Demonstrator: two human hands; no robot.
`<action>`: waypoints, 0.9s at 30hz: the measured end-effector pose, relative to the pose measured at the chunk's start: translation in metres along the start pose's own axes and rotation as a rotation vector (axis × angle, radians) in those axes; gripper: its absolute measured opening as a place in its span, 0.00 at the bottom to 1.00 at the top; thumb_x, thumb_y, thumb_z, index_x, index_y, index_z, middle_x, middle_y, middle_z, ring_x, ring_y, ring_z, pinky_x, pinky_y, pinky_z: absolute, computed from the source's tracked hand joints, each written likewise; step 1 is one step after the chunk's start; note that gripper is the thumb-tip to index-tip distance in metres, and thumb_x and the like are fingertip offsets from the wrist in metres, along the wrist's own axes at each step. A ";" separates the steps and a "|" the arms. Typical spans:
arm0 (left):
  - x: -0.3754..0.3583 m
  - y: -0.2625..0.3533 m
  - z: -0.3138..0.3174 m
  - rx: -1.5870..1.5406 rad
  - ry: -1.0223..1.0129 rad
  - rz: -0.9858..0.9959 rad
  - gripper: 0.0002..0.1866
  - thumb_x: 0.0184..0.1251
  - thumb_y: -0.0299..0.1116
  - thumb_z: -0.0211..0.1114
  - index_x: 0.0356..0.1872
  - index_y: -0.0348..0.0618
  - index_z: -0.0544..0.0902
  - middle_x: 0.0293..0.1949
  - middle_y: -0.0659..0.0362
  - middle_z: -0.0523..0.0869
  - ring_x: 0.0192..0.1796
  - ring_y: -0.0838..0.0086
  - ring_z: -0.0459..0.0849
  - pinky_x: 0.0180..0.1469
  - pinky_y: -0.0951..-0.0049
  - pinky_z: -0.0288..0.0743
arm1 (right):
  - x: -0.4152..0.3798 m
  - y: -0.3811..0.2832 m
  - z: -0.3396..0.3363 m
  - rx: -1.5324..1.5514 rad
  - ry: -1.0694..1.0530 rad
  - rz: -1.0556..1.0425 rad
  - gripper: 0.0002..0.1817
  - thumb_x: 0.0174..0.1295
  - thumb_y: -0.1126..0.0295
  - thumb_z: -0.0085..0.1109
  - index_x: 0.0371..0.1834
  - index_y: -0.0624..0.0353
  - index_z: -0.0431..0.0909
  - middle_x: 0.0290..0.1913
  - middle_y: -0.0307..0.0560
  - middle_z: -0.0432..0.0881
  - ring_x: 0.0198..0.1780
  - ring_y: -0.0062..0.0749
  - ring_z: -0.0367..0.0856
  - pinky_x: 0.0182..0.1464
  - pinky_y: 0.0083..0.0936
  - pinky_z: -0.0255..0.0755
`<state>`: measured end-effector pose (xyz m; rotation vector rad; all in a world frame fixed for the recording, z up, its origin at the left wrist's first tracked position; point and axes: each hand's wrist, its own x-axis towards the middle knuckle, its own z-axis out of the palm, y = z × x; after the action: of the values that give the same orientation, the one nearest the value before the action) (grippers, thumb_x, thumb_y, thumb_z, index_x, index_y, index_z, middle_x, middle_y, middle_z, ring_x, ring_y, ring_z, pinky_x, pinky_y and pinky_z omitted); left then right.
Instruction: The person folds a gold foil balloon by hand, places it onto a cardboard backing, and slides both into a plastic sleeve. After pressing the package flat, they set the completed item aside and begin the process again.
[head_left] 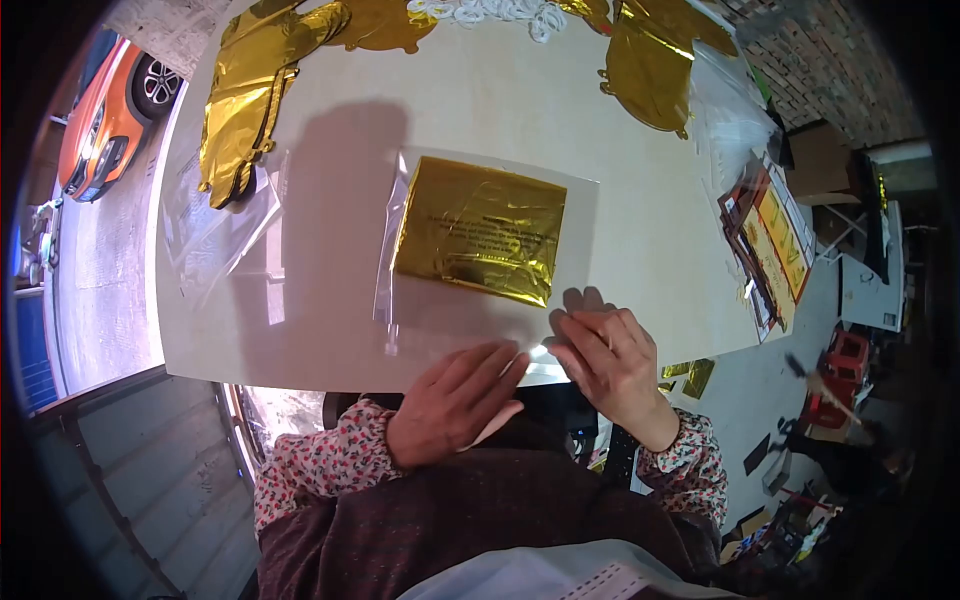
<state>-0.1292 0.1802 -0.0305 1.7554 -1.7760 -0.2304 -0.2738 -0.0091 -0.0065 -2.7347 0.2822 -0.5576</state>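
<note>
A clear plastic bag (pixel 392 322) lies on the table in front of me. Inside it is a flat, folded gold foil piece (pixel 480 228), and small dark print shows over the gold. My left hand (pixel 455 400) rests at the bag's near edge, its fingers stretched out side by side and lying flat. Just to its right, my right hand (pixel 608 365) has bent fingers, with the thumb close to the index finger at the bag's lower right edge. A bright glint on the plastic lies between the two hands.
Gold foil balloons (pixel 245 105) are piled at the far left, with another gold foil balloon (pixel 650 75) at the far right. White coiled ribbons (pixel 490 12) lie at the back. Printed cards (pixel 765 245) are stacked on the right edge, and clear bags (pixel 225 235) lie left.
</note>
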 end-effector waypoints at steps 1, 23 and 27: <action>0.007 0.003 0.000 0.013 -0.014 0.022 0.30 0.63 0.41 0.70 0.62 0.32 0.77 0.61 0.50 0.77 0.61 0.60 0.78 0.63 0.62 0.72 | 0.000 -0.001 0.000 0.014 -0.017 0.027 0.20 0.50 0.68 0.77 0.46 0.63 0.85 0.39 0.43 0.79 0.37 0.36 0.78 0.37 0.31 0.78; 0.008 -0.008 0.011 0.120 -0.048 0.198 0.25 0.61 0.31 0.70 0.60 0.35 0.80 0.59 0.53 0.79 0.59 0.65 0.80 0.60 0.67 0.75 | 0.003 0.005 0.002 -0.185 -0.048 -0.084 0.23 0.49 0.63 0.79 0.45 0.63 0.83 0.44 0.46 0.80 0.36 0.36 0.84 0.30 0.28 0.81; 0.008 -0.011 0.013 0.127 -0.035 0.238 0.25 0.60 0.30 0.70 0.60 0.33 0.80 0.59 0.52 0.79 0.58 0.63 0.81 0.58 0.66 0.76 | 0.003 0.008 0.006 -0.176 -0.027 -0.086 0.20 0.54 0.60 0.75 0.44 0.61 0.83 0.44 0.46 0.79 0.36 0.33 0.83 0.27 0.26 0.80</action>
<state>-0.1259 0.1678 -0.0442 1.6137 -2.0439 -0.0492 -0.2698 -0.0154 -0.0130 -2.9338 0.2169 -0.5420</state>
